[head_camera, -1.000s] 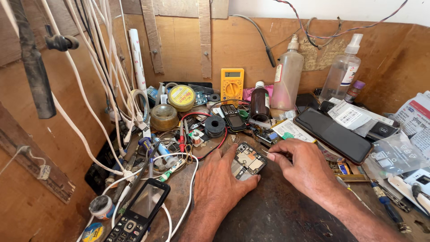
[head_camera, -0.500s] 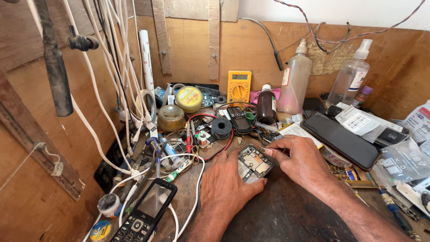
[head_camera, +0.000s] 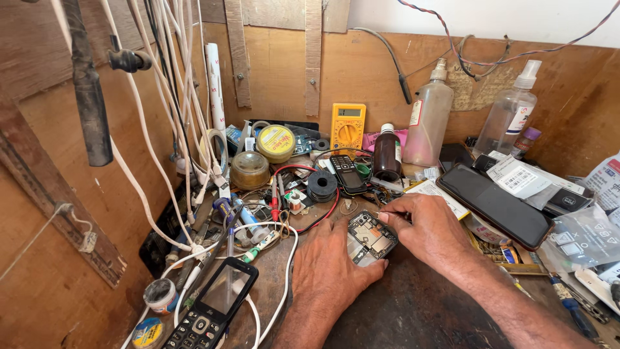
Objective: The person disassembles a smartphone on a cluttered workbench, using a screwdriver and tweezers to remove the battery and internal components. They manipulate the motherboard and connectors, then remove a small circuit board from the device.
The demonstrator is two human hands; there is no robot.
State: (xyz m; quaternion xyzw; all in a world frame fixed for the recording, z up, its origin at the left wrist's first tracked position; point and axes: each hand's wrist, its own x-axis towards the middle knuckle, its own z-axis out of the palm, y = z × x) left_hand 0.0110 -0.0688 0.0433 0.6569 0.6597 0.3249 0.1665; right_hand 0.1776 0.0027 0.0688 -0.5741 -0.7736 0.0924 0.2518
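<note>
Barely shifted since earlier: left hand (head_camera: 332, 274) lay flat, pinning opened phone (head_camera: 369, 237) at lower centre; right hand (head_camera: 423, 226) pinched thin tool at its top edge. Work continuing.

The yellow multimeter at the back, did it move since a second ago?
No. The yellow multimeter leans against the wooden back wall just left of the dark brown bottle, as before; only the head camera shifted.

The left hand (head_camera: 332, 271) lies palm down, fingers spread and curled forward. The right hand (head_camera: 423, 226) reaches in from the right, thumb and forefinger pinched together.
</note>
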